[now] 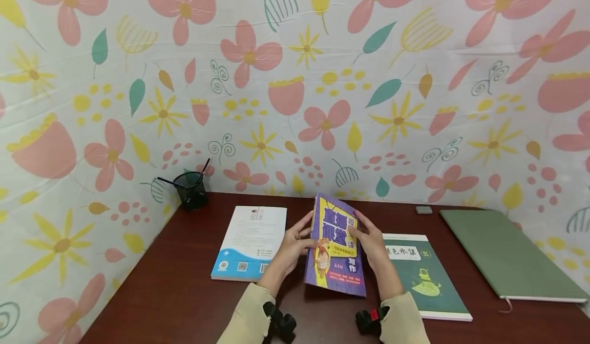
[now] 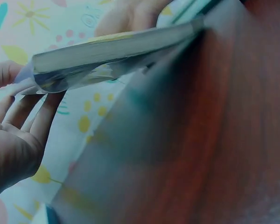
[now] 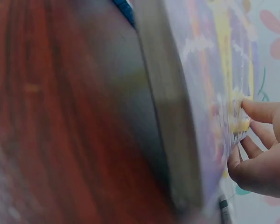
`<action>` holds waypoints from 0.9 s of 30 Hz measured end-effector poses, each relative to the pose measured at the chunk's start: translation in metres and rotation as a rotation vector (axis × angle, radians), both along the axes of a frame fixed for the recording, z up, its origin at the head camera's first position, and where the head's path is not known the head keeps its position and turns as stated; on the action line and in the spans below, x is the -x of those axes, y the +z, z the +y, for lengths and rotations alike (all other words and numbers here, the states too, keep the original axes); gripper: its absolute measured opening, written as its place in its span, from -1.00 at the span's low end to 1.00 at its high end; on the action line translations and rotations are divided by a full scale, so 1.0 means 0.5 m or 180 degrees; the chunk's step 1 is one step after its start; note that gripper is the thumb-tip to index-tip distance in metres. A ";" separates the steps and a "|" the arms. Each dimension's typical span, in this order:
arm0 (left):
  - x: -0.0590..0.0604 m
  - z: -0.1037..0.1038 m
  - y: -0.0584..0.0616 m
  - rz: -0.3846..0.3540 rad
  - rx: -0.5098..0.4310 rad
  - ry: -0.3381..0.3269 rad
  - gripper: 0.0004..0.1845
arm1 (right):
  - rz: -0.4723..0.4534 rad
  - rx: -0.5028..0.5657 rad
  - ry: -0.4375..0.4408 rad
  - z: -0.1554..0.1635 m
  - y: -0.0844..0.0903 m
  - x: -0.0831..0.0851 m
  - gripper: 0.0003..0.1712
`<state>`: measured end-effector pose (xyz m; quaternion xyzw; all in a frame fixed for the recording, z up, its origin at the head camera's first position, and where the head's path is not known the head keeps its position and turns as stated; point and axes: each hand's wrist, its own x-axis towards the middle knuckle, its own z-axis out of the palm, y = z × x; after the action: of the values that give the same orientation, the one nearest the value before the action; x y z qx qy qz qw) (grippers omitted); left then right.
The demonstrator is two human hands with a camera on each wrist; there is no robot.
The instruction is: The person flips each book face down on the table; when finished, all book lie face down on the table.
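Purple paperback book (image 1: 335, 246) tilted above dark wooden desk (image 1: 184, 282), centre-near; left hand (image 1: 289, 249) and right hand (image 1: 372, 241) pinch its side edges. Risk: shallow fingertip hold, book may slip down.

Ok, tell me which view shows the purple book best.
The head view: the purple book shows its whole cover, held between both hands. The left wrist view shows only its page edge, and the right wrist view a blurred slice of cover.
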<state>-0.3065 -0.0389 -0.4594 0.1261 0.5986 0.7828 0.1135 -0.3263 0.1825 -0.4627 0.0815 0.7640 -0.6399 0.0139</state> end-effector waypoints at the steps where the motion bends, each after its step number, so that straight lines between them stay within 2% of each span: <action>1: -0.002 -0.001 0.007 0.0025 -0.0009 0.0000 -0.11 | 0.0028 0.0013 0.0000 -0.002 0.003 -0.001 -0.26; 5: -0.014 0.002 0.027 0.0102 -0.0042 -0.0012 -0.14 | 0.0075 0.0059 -0.0023 -0.006 0.016 -0.005 -0.27; 16: -0.030 0.011 0.058 0.0151 -0.0141 -0.0060 -0.16 | 0.0311 0.0243 -0.0033 -0.014 0.046 -0.016 -0.29; 22: -0.045 0.011 0.083 0.0323 -0.0082 -0.0115 -0.22 | 0.0415 0.0215 0.0023 -0.019 0.072 -0.029 -0.27; 27: -0.056 0.014 0.095 0.0553 -0.0022 -0.0128 -0.26 | 0.0459 0.0188 0.0053 -0.024 0.086 -0.033 -0.27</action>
<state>-0.2787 -0.0317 -0.4119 0.2058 0.6009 0.7686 0.0764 -0.3098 0.1706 -0.4196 0.0284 0.7445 -0.6662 -0.0335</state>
